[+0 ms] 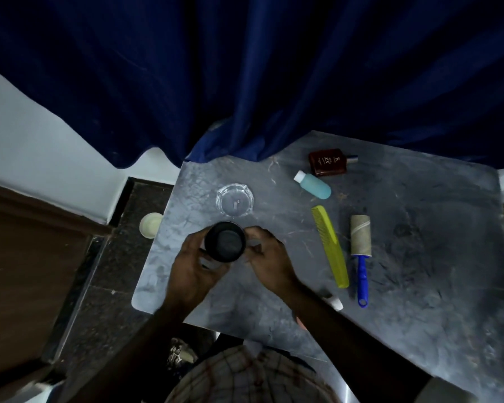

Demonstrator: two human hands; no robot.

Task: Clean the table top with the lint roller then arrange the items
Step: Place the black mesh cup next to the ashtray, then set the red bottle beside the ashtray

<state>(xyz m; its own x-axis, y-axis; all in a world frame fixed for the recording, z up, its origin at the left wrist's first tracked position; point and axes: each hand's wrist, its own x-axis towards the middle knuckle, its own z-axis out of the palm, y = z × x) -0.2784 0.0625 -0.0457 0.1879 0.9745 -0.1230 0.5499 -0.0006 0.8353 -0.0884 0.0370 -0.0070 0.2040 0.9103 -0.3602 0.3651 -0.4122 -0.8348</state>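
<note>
Hands cupping the black jar (225,242), my left hand (192,264) and right hand (269,258) are steadying it for arranging, lint roller (360,251) lying at three o'clock.

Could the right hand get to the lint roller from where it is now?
Probably yes, once it lets go. The right hand is steadying the black jar with the left hand. The lint roller lies flat to its right, with only the yellow comb lying between them.
</note>
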